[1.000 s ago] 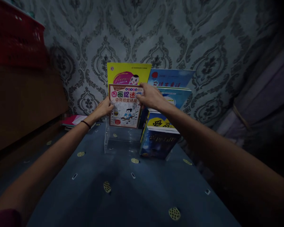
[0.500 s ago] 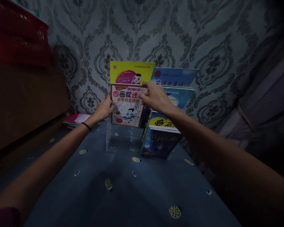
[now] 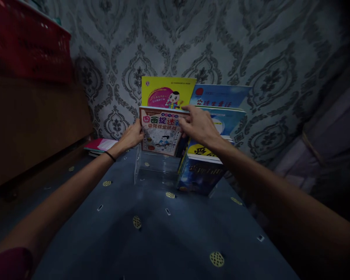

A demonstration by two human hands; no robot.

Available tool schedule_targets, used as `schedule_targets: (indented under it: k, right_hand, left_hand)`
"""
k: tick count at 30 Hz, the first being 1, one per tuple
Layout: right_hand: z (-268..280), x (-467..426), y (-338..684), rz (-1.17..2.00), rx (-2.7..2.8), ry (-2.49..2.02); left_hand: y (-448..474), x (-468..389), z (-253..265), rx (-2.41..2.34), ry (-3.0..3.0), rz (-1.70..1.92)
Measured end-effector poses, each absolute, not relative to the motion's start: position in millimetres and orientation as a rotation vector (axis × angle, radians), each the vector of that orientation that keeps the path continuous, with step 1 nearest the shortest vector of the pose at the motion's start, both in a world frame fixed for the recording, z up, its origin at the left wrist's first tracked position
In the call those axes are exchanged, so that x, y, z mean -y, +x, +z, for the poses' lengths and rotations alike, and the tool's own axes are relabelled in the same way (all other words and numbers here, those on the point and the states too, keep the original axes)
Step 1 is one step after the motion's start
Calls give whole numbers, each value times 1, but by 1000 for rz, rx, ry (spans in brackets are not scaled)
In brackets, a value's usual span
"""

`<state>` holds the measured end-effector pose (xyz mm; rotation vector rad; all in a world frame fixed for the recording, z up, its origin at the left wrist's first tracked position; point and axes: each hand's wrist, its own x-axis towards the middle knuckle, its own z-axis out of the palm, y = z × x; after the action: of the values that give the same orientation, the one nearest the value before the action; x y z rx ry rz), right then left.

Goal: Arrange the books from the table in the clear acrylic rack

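Observation:
A brown-bordered picture book (image 3: 163, 134) stands in the middle tier of a clear stepped rack (image 3: 151, 171). My left hand (image 3: 132, 135) grips its left edge, fingers partly hidden behind it. At the top right corner, my right hand (image 3: 200, 123) pinches the same book between thumb and fingers. Behind it rises a yellow book (image 3: 167, 87) with a cartoon child on the cover. To the right stand a blue book (image 3: 221, 95), a lighter blue book (image 3: 233, 120), a yellow-and-blue book (image 3: 202, 150) and, at the front, a dark blue book (image 3: 200, 175).
The rack rests on a dark blue patterned tablecloth (image 3: 111, 241) against a patterned wall (image 3: 169, 42). Several flat books or folders (image 3: 100, 145) lie at the back left. A red bag (image 3: 32, 42) sits on a brown box (image 3: 35, 124) at left; a tied curtain (image 3: 317, 132) hangs at right.
The view has shifted slightly, so everything sits a little further right. Both hands still hold the brown-bordered book, whose top now appears tilted slightly more toward me.

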<state>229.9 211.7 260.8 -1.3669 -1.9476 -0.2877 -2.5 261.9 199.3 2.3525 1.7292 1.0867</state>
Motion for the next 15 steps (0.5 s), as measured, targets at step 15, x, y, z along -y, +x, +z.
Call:
schedule_targets:
  k: [15]
  right_hand:
    - [244, -196, 236, -84, 1890, -1380]
  left_hand:
    - [0, -252, 197, -1825, 2376, 1070]
